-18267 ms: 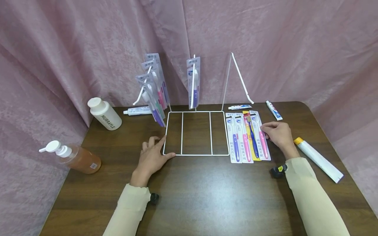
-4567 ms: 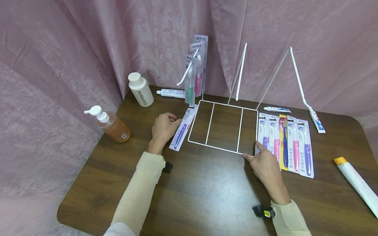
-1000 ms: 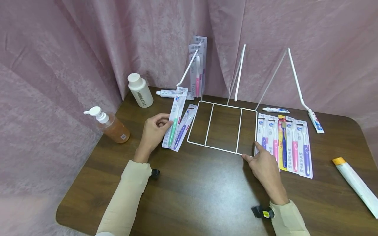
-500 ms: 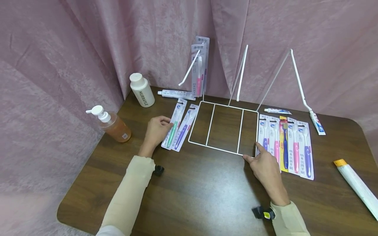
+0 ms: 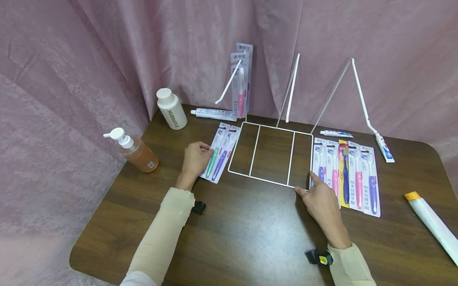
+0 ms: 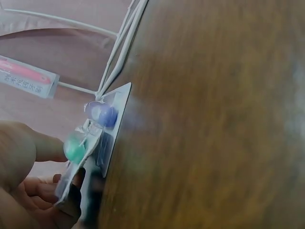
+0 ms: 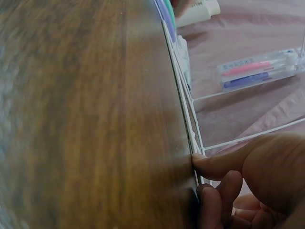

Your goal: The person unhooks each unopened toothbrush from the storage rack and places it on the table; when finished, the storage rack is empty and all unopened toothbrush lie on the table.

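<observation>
Backing dark wooden table [image 5: 250, 234]; seemingly pink curtains [image 5: 107, 51].

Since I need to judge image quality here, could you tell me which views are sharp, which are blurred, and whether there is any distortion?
Head view: evenly lit and sharp, though wide-angle bending curves the table edges. Left wrist view: soft throughout, the wood smeared and the toothbrush packs by the left hand out of focus. Right wrist view: wood blurred at left, the wire rack and right hand fairly clear.
</observation>
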### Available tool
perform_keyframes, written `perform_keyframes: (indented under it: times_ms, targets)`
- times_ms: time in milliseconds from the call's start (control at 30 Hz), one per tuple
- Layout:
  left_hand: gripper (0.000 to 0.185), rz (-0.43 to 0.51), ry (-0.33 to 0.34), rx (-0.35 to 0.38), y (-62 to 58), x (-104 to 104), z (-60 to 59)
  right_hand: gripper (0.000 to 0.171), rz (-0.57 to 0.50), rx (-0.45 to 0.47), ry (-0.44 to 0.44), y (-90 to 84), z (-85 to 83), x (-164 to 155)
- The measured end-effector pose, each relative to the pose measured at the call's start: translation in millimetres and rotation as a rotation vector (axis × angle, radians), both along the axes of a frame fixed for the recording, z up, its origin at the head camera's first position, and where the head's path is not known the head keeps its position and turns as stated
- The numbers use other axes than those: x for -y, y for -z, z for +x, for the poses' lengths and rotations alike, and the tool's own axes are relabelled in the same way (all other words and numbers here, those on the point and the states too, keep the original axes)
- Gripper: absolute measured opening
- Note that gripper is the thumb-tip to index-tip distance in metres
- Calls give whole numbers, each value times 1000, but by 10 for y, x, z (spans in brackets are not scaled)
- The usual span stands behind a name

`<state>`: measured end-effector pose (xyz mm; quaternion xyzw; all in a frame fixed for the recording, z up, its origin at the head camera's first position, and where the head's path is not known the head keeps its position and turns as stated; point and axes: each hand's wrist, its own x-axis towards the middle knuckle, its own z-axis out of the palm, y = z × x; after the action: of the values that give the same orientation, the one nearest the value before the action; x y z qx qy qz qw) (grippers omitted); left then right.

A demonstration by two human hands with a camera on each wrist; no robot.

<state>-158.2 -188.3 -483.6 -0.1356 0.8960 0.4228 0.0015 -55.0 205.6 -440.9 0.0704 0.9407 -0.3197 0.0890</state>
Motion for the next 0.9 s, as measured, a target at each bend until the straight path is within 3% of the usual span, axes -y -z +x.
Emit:
perform_keyframes:
  times_ms: [133, 233, 333, 367, 733, 900]
  targets:
    - [23, 15, 1, 9, -81, -33, 77, 83, 0, 10, 1, -3, 6, -1]
    - [23, 32, 4, 19, -215, -88, 162, 84, -2, 21, 2, -1, 11, -4]
    - [21, 24, 14, -6, -211, -96, 174, 84, -3, 23, 2, -1, 13, -8]
    - [22, 18, 15, -12, -264, -118, 198, 84, -3, 20, 2, -1, 12, -10]
    - [23, -19, 31, -55, -371, -170, 212, 84, -5, 4, -1, -11, 5, -11]
    - [26, -16, 44, -143, -451, -189, 137, 83, -13, 11, 1, -9, 6, 1]
